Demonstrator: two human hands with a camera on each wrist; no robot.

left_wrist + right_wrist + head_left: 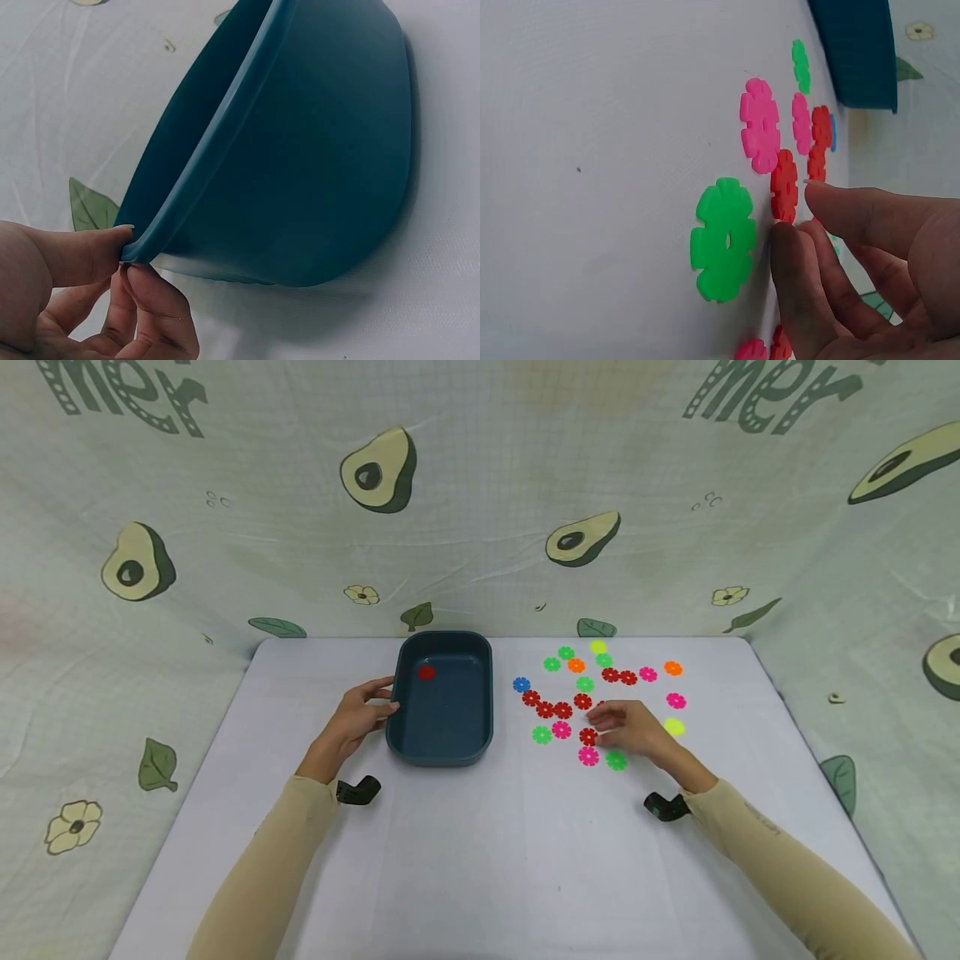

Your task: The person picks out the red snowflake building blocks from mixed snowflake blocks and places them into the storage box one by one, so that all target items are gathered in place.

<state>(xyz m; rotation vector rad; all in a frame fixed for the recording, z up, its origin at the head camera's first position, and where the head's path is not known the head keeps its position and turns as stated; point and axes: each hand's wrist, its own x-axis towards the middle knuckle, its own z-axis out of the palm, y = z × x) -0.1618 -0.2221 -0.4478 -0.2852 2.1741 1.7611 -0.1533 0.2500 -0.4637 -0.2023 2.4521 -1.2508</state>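
Observation:
My left hand (354, 717) pinches the rim of a dark teal plastic tub (315, 150), thumb over the edge and fingers beneath it. Inside the tub lies one red flower-shaped disc (427, 672). To the right, my right hand (632, 727) is low over scattered notched discs. Its fingertips are right at a red disc (784, 184) on the table, with a gap showing between thumb and index finger. A green disc (724, 240) and a pink disc (760, 126) lie beside that hand in the right wrist view.
Several more discs spread right of the tub, among them a blue one (521, 685), an orange one (673, 668) and a yellow one (674, 727). A white cloth covers the table (480, 860). Behind it hangs an avocado-print curtain (480, 568).

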